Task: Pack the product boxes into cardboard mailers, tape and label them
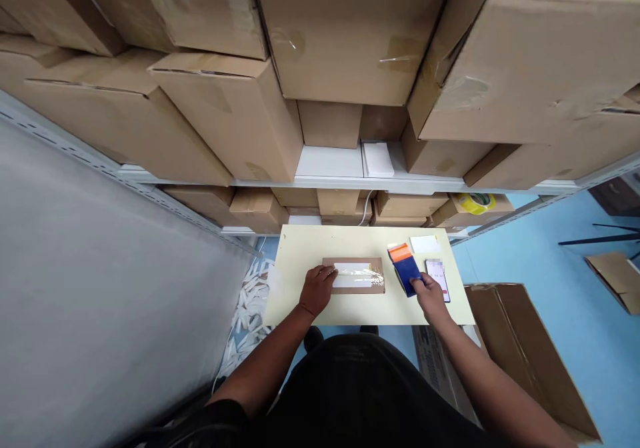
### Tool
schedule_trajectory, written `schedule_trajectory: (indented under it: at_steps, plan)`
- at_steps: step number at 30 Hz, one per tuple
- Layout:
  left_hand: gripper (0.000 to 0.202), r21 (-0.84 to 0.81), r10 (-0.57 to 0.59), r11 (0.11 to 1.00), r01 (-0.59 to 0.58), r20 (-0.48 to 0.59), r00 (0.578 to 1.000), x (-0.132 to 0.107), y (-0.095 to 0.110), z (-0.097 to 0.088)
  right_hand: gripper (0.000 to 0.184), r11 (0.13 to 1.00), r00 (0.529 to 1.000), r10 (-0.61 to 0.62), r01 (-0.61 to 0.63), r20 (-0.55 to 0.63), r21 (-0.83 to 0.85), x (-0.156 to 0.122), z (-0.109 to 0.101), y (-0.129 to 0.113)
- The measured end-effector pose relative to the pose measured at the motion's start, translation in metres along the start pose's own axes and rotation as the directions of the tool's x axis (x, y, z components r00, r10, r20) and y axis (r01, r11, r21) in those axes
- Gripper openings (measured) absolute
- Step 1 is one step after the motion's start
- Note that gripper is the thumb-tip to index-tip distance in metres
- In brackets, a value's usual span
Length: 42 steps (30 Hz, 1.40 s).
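On the pale tabletop [300, 248] lies a small cardboard box [360, 291] with a white label and shiny clear tape across its top. My left hand [318, 289] grips the box at its left end, fingertips on the upper face. To the right of the box, my right hand [428, 292] is closed on a flat blue block with an orange band [406, 270], pinching its lower right corner. I cannot make out what kind of thing the block is. Close by my right hand lies a phone [438, 276] with its screen lit. A white paper pad [424, 244] lies behind the phone.
Shelves [325, 183] full of cardboard boxes [360, 35] rise behind the table. A yellow tape roll [477, 203] sits on a lower-shelf box. An open carton [530, 355] stands on the floor at right. White strips [253, 301] litter the floor at left, beside a grey wall [100, 288].
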State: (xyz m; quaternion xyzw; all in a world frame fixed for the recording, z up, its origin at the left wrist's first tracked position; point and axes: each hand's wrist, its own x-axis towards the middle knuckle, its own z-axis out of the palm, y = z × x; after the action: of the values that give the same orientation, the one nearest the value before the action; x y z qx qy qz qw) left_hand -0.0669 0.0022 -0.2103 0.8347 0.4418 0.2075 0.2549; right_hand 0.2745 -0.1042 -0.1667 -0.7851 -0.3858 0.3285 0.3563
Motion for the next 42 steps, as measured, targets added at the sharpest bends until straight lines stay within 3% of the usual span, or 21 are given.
schedule_trajectory:
  at_steps: [3, 7, 10, 12, 14, 17, 23, 32, 35, 42]
  plan:
    - [0.043, -0.001, -0.003, 1.0, 0.003, 0.006, 1.0, -0.001, 0.003, -0.002, 0.05, 0.987, 0.981, -0.079, 0.052, 0.177, 0.15, 0.002, 0.015, -0.045]
    - [0.042, -0.066, -0.069, 0.996, 0.067, -0.024, 0.997, 0.0, 0.013, -0.007, 0.053, 0.985, 0.901, -0.167, 0.166, 0.401, 0.036, 0.013, 0.048, -0.083]
    - [0.032, -0.323, -0.244, 0.918, 0.231, -0.001, 0.97, 0.005, 0.02, -0.016, 0.051, 0.932, 0.852, -0.271, 0.348, 0.448, -0.097, 0.023, 0.064, -0.09]
    - [0.027, -0.503, -0.415, 0.766, 0.4, 0.087, 0.906, 0.012, 0.022, -0.023, 0.05, 0.874, 0.817, -0.328, 0.453, 0.474, -0.175, 0.029, 0.068, -0.091]
    - [0.036, -0.585, -0.519, 0.625, 0.517, 0.183, 0.835, 0.02, 0.021, -0.03, 0.052, 0.829, 0.786, -0.357, 0.515, 0.504, -0.217, 0.033, 0.069, -0.091]
    - [0.046, -0.629, -0.543, 0.52, 0.578, 0.279, 0.792, 0.028, 0.02, -0.038, 0.052, 0.799, 0.76, -0.366, 0.552, 0.537, -0.237, 0.037, 0.07, -0.093]
    - [0.026, -0.688, -0.539, 0.414, 0.596, 0.343, 0.77, 0.025, 0.023, -0.039, 0.048, 0.793, 0.729, -0.376, 0.572, 0.573, -0.208, 0.038, 0.074, -0.098]
    - [0.016, -0.712, -0.578, 0.386, 0.587, 0.309, 0.755, 0.016, 0.015, -0.026, 0.051, 0.782, 0.695, -0.306, 0.574, 0.651, -0.244, 0.035, 0.079, -0.108]
    - [0.014, -0.705, -0.619, 0.42, 0.571, 0.238, 0.748, 0.01, 0.002, -0.027, 0.052, 0.773, 0.673, -0.252, 0.572, 0.695, -0.274, 0.036, 0.072, -0.112]
    - [0.017, -0.643, -0.672, 0.521, 0.561, 0.096, 0.734, -0.007, -0.037, -0.036, 0.052, 0.788, 0.708, -0.182, 0.52, 0.682, -0.33, 0.045, 0.054, -0.105]
